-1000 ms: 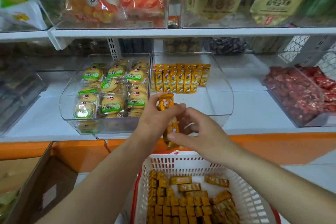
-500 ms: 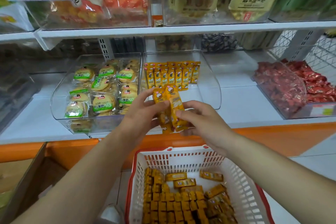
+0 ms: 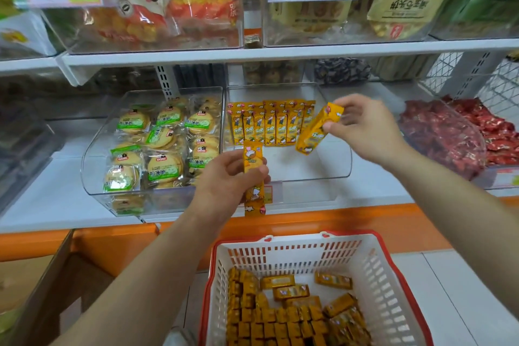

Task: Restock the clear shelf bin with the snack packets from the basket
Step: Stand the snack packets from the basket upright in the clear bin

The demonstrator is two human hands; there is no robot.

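Right hand [image 3: 368,129] pinches tilted glossy yellow packet [image 3: 318,129] over clear plastic bin [image 3: 337,166]; left hand [image 3: 227,180] grips upright packet stack [image 3: 253,177].

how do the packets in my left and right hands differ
The left packet stands upright, left hand gripping its middle; the right packet tilts, right hand pinching its upper end. The left packet is in front of the clear bin; the right packet hangs over it. Both are yellow-orange.
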